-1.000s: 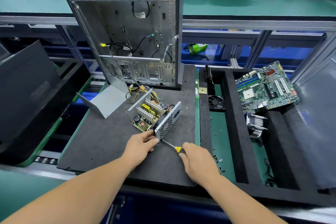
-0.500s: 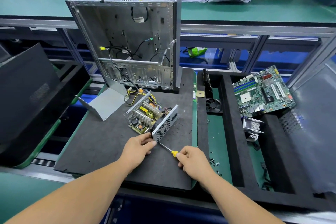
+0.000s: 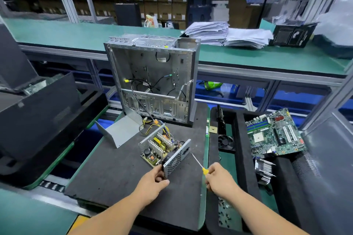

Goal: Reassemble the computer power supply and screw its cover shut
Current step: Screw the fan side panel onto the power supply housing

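Observation:
The open power supply lies on the black foam mat, its circuit board and heat sinks exposed, wires running back to the case. My left hand grips its near corner at the perforated end plate. My right hand holds a yellow-handled screwdriver whose tip points up-left, close to the end plate. The grey bent metal cover lies apart, to the left on the mat.
An empty computer case stands upright behind the power supply. To the right, a black foam tray holds a fan, a motherboard, a heat sink and loose screws. Black panels lean at the left.
The head camera has tilted upward. My right hand drew the screwdriver back to the right, away from the near corner. My left hand stays on the power supply's corner.

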